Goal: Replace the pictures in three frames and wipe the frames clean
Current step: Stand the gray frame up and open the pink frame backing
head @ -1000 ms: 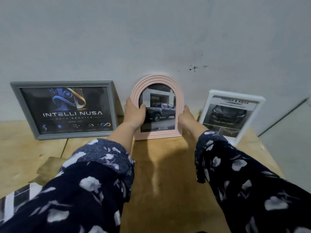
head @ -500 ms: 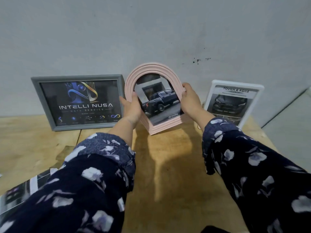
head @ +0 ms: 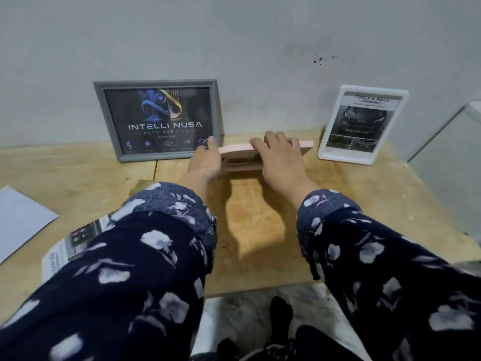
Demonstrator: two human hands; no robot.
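Both of my hands hold the pink arched frame point(head: 235, 150) over the middle of the wooden table point(head: 351, 194), tipped nearly flat so I see its edge and underside. My left hand point(head: 207, 158) grips its left end and my right hand point(head: 279, 158) lies over its right part, fingers on top. A grey frame point(head: 157, 119) with a dark "Intelli Nusa" picture leans on the wall at the left. At the right, a white frame point(head: 363, 125) with a car picture leans there too. The pink frame's picture is hidden.
A white sheet of paper point(head: 20, 220) lies at the table's left edge. Partly under my left sleeve sits a printed picture point(head: 75, 243). The grey wall point(head: 234, 43) stands right behind the frames. A white surface point(head: 453, 162) adjoins the table at the right; floor shows below.
The pink frame stood upright against the wall, was lifted and tilted, and now lies tipped nearly flat in both hands. My view has turned further downward.
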